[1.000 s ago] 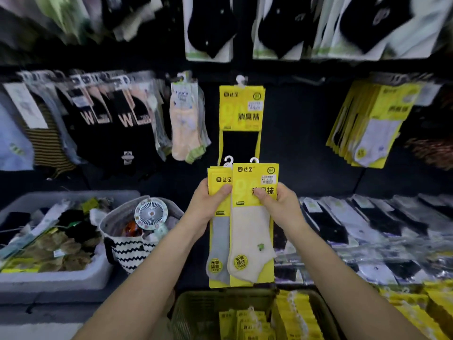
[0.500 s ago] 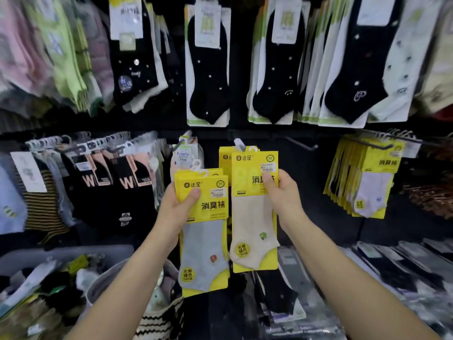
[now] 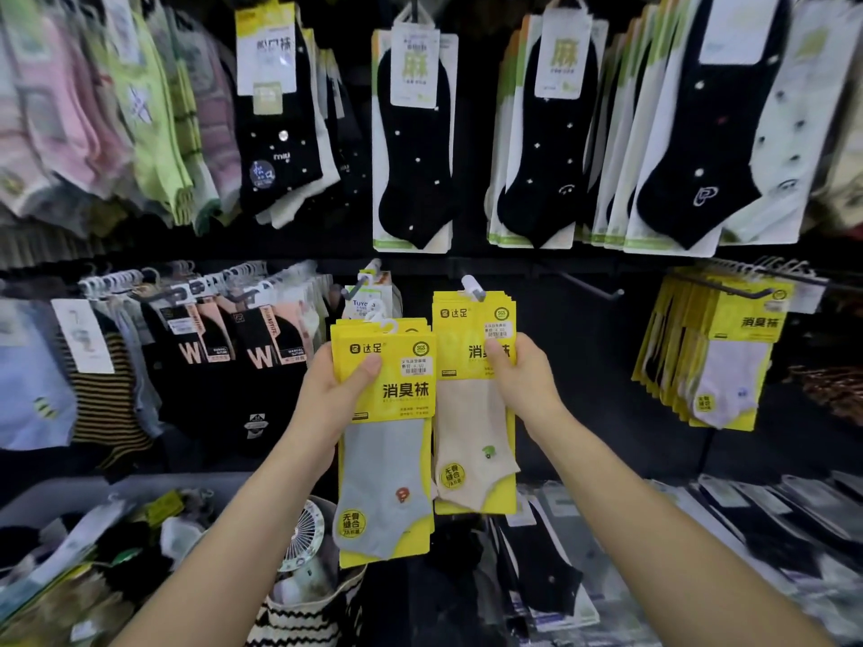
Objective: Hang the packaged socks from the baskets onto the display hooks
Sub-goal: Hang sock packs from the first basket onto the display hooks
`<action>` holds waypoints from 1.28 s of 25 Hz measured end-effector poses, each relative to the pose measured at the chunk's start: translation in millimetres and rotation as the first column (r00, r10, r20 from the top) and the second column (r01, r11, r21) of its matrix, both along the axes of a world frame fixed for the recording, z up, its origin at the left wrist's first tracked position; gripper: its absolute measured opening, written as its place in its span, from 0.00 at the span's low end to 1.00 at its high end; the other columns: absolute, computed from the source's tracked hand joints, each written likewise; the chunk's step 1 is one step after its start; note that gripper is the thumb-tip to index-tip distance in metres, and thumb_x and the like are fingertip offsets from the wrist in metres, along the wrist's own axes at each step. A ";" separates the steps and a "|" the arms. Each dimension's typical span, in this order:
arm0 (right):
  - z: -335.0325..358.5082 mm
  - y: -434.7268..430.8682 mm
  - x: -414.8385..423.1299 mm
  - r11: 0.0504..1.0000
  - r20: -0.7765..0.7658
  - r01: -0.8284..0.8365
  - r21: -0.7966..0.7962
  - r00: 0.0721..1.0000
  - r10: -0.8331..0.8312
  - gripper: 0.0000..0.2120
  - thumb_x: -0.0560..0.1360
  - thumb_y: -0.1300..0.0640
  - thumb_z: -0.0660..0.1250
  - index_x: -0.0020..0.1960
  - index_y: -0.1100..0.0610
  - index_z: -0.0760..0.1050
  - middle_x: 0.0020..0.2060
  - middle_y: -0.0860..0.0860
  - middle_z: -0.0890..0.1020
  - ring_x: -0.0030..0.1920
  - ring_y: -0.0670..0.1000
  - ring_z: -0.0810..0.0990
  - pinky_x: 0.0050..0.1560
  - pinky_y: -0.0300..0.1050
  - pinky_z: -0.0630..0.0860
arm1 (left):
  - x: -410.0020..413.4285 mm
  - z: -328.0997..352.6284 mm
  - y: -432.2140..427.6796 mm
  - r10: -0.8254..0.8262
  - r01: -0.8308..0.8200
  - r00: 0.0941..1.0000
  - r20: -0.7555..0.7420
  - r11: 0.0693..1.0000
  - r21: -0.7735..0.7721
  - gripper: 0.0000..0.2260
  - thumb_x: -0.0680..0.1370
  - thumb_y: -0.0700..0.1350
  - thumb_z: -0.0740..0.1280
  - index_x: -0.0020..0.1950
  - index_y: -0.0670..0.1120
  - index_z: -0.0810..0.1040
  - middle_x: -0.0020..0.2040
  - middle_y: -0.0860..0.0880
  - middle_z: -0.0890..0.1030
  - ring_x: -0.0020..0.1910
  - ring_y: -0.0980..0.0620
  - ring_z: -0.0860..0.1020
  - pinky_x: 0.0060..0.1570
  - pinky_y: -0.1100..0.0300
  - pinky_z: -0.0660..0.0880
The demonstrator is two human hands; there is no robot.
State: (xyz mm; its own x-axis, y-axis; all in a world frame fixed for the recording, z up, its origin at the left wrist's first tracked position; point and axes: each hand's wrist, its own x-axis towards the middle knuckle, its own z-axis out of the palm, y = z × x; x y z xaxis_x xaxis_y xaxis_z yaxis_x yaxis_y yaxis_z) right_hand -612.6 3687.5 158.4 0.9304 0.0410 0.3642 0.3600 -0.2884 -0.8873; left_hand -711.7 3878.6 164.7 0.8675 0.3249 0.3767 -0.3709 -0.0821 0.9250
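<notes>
Progress on the hanging: a second ago both stacks were being held together down low, and now they're being split apart and raised to the rack. The right hand [image 3: 523, 380] is pinching the beige-sock stack [image 3: 474, 431] near its top, thumb across the front, and bringing it up to the display hook [image 3: 472, 288] just above its fingers. The hook's white tip is poking out at the top of that stack, so I'm guessing it's sliding on, but I can't tell if it's fully seated. The left hand [image 3: 334, 399] is gripping the grey-sock stack [image 3: 385, 459] right beside it, thumb in front, with the hanger loops [image 3: 385, 325] sitting free just above the thumb. So one batch is nearly hanging and the grey one is waiting its turn.
</notes>
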 end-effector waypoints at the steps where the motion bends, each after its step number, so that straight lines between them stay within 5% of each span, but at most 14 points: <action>1: -1.5 -1.5 -0.8 1.000 -0.019 0.021 -0.019 1.000 -0.021 0.09 0.78 0.50 0.61 0.52 0.56 0.72 0.47 0.51 0.79 0.49 0.53 0.78 0.52 0.53 0.76 | 0.5 0.5 -1.8 -0.001 0.001 1.000 -0.002 1.000 0.006 0.15 0.77 0.43 0.65 0.62 0.41 0.72 0.56 0.43 0.81 0.53 0.44 0.81 0.50 0.50 0.78; 4: -9.5 -5.6 -13.2 0.983 0.069 0.178 0.043 0.981 -0.180 0.14 0.75 0.48 0.66 0.56 0.54 0.69 0.50 0.49 0.75 0.50 0.50 0.75 0.50 0.47 0.74 | 0.0 -0.2 -7.9 -0.007 0.007 1.000 -0.006 1.000 0.005 0.15 0.77 0.44 0.66 0.62 0.42 0.72 0.55 0.45 0.82 0.51 0.48 0.82 0.46 0.56 0.80; 7: -13.1 4.1 -37.4 0.991 0.113 0.026 0.128 0.993 -0.040 0.15 0.69 0.44 0.70 0.48 0.47 0.67 0.43 0.46 0.74 0.44 0.46 0.74 0.42 0.40 0.72 | -1.9 -1.9 -19.8 -0.013 0.012 1.000 0.012 1.000 0.021 0.09 0.77 0.43 0.66 0.57 0.47 0.75 0.50 0.48 0.83 0.46 0.54 0.83 0.40 0.62 0.79; 12: -11.9 12.0 -50.4 0.997 0.104 -0.047 0.067 0.994 0.040 0.13 0.67 0.46 0.74 0.39 0.50 0.71 0.36 0.45 0.78 0.36 0.42 0.75 0.33 0.32 0.70 | -1.0 -3.8 -43.6 -0.027 0.027 0.999 -0.018 0.999 0.021 0.14 0.77 0.43 0.66 0.62 0.41 0.73 0.56 0.42 0.81 0.55 0.44 0.80 0.55 0.46 0.77; 16: -11.0 -5.3 -45.5 0.968 0.048 -0.123 0.219 0.992 0.115 0.04 0.73 0.56 0.70 0.43 0.50 0.75 0.41 0.47 0.84 0.43 0.46 0.83 0.44 0.43 0.80 | 1.6 -6.9 -45.8 -0.042 0.042 0.999 -0.012 0.999 0.008 0.12 0.81 0.43 0.58 0.62 0.40 0.72 0.60 0.41 0.78 0.59 0.44 0.77 0.59 0.49 0.75; 18: -9.8 -10.3 -44.0 0.956 0.018 -0.156 0.250 0.988 0.156 0.05 0.76 0.59 0.67 0.45 0.50 0.74 0.43 0.50 0.84 0.42 0.45 0.83 0.41 0.39 0.80 | 4.1 -8.9 -43.9 0.018 -0.018 1.000 -0.025 1.000 0.008 0.12 0.81 0.43 0.57 0.61 0.40 0.73 0.59 0.40 0.78 0.58 0.43 0.77 0.59 0.45 0.74; 22: 5.6 -21.1 -31.8 0.936 -0.018 -0.060 0.347 0.997 0.071 0.04 0.77 0.59 0.65 0.46 0.51 0.73 0.45 0.52 0.83 0.43 0.47 0.81 0.40 0.39 0.79 | 4.8 -14.3 -32.7 0.075 -0.075 0.997 -0.026 0.997 0.004 0.10 0.81 0.43 0.57 0.56 0.42 0.75 0.52 0.43 0.82 0.47 0.50 0.81 0.48 0.55 0.79; 25: 19.0 -23.1 -21.3 0.950 0.027 -0.025 0.311 0.999 0.017 0.02 0.77 0.58 0.64 0.49 0.52 0.73 0.47 0.53 0.82 0.46 0.49 0.82 0.44 0.43 0.80 | 3.0 -17.1 -21.1 0.120 -0.120 0.992 -0.043 0.993 0.008 0.07 0.81 0.45 0.58 0.52 0.46 0.75 0.48 0.48 0.81 0.41 0.57 0.81 0.37 0.66 0.77; 32: 23.9 -2.7 -5.3 0.988 0.031 -0.004 0.156 1.000 -0.001 0.04 0.76 0.56 0.65 0.45 0.49 0.72 0.45 0.53 0.82 0.48 0.54 0.81 0.52 0.57 0.79 | -3.5 -9.7 -4.7 0.139 -0.137 0.990 -0.033 0.989 0.057 0.11 0.81 0.45 0.58 0.56 0.40 0.75 0.51 0.42 0.81 0.47 0.46 0.81 0.44 0.57 0.77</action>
State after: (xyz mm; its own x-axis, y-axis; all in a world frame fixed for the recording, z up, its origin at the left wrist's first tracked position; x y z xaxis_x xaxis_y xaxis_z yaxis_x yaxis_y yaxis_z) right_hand -617.9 3684.7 182.3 0.9186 -0.0174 0.3949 0.3884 -0.1464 -0.9098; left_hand -715.2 3873.9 154.9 0.8293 0.4223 0.3659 -0.3183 -0.1812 0.9305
